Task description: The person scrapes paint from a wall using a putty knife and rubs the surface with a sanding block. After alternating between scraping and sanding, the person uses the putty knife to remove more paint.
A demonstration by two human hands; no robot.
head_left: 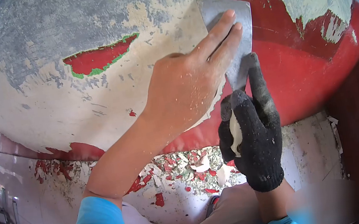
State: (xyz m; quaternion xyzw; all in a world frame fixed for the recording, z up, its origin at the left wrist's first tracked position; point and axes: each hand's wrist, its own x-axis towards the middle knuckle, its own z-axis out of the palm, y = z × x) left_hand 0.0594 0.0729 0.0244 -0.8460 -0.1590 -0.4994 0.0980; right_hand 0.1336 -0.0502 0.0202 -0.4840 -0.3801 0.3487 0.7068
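Note:
A metal putty knife [243, 42] with a wide flared blade lies against a large curved surface [135, 86] of worn grey, cream and red paint. My right hand [255, 138], in a black knit glove, wraps round its pale handle [235, 134], with the index finger stretched along the neck of the blade. My bare left hand [189, 79] rests on the blade, two fingers extended flat on the metal; its other fingers are partly hidden. The blade's broad edge meets the border between the cream layer and the red paint [292, 70].
Red and white paint flakes [187, 170] litter the pale floor [307, 149] below the curved surface. A red patch with a green rim [102, 58] shows at upper left. Metal bars [6, 207] stand at the far left, and my legs [228, 209] are at the bottom.

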